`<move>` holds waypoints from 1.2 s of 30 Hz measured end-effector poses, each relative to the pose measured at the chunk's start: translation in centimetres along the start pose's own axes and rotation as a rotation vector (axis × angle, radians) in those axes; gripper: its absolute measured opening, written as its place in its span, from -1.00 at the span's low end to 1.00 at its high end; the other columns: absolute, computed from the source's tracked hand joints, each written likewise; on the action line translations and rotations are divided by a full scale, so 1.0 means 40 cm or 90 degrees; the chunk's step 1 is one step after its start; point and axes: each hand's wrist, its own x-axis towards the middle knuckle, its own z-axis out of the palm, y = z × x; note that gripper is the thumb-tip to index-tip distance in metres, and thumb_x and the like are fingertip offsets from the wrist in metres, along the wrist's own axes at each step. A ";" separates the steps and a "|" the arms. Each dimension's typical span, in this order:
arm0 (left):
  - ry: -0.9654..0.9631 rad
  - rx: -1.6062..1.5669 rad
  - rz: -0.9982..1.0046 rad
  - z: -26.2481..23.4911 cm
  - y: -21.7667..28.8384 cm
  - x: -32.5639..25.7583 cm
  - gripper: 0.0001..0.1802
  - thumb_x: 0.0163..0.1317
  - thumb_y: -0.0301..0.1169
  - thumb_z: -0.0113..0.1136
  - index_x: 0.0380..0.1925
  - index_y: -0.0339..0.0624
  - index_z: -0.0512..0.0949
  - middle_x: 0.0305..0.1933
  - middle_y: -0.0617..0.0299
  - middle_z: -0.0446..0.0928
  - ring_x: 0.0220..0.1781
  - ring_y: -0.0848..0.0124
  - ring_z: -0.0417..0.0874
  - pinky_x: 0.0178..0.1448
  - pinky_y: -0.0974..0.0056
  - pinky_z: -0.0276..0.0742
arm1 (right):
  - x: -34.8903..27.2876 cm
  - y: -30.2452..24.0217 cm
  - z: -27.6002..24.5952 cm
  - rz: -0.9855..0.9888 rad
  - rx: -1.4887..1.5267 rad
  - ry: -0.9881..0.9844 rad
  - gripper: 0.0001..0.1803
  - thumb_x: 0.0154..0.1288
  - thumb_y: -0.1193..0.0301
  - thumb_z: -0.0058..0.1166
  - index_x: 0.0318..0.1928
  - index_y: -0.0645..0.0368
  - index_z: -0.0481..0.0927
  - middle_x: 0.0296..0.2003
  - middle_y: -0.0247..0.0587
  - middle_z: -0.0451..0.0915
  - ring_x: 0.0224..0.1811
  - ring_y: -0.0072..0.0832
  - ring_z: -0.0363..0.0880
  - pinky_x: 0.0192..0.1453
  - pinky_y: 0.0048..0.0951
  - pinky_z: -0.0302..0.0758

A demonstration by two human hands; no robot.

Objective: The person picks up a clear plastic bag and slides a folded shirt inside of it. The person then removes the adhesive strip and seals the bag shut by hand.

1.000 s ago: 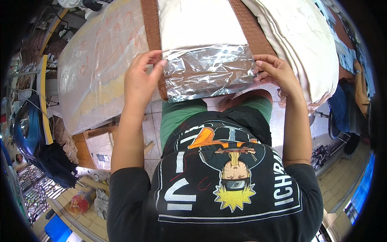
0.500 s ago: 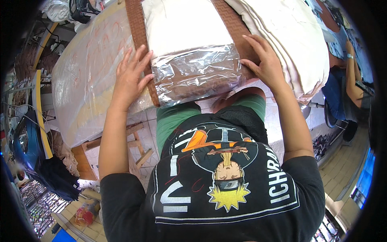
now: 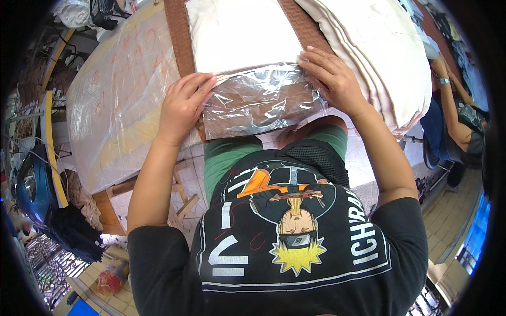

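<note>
A folded white cloth [image 3: 240,31] lies on a brown board [image 3: 176,37] at the table's near edge. A clear plastic bag [image 3: 258,100] covers its near end and hangs past the edge. My left hand [image 3: 182,105] presses flat on the bag's left side, fingers spread. My right hand [image 3: 332,79] lies flat on the bag's right corner, fingers together. Neither hand grips anything; both rest on the plastic.
A stack of folded cream cloths [image 3: 385,58] sits right of the board. A sheet of clear plastic [image 3: 116,105] covers the table to the left. Another person's arm [image 3: 453,105] shows at the right rim. A blue bag [image 3: 31,189] and clutter lie on the floor at left.
Both hands went from pinching the bag's upper corners to lying flat on it. The bag now lies pulled over the cloth's near end and smoothed down.
</note>
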 end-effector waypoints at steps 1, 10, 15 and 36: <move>-0.003 -0.022 -0.009 0.001 -0.002 0.000 -0.68 0.09 -0.42 0.23 -0.09 -0.08 0.61 0.02 0.25 0.56 0.08 0.25 0.54 0.08 0.23 0.44 | 0.006 0.007 0.004 0.005 0.041 -0.004 -0.67 0.13 0.43 0.15 -0.04 0.06 0.59 -0.02 -0.23 0.57 0.09 -0.25 0.50 0.13 -0.29 0.43; -0.096 -0.363 -0.428 0.015 -0.061 0.059 -0.70 0.31 -0.24 0.09 -0.20 -0.23 0.65 -0.26 0.28 0.66 -0.21 0.60 0.56 -0.08 0.45 0.44 | 0.100 0.057 0.048 0.432 0.426 -0.060 -0.79 0.28 0.35 0.11 -0.23 0.23 0.66 -0.46 -0.33 0.63 -0.42 -0.61 0.54 -0.24 -0.57 0.45; -0.168 -0.425 -0.495 0.024 -0.098 0.090 -0.72 0.28 -0.26 0.14 -0.20 -0.22 0.66 -0.27 0.33 0.64 -0.21 0.62 0.53 -0.06 0.50 0.39 | 0.113 0.082 0.062 0.503 0.484 -0.111 -0.78 0.28 0.33 0.13 -0.26 0.25 0.66 -0.50 -0.43 0.59 -0.45 -0.69 0.48 -0.29 -0.61 0.41; -0.027 -0.191 -0.088 -0.030 0.167 0.027 -0.65 -0.02 -0.40 0.33 -0.16 -0.14 0.60 -0.11 0.21 0.56 -0.03 0.22 0.54 0.05 0.21 0.47 | 0.015 -0.143 -0.172 0.261 0.369 -0.036 -0.82 0.17 0.45 0.18 -0.23 0.27 0.62 -0.26 -0.17 0.62 -0.23 -0.41 0.60 -0.13 -0.46 0.51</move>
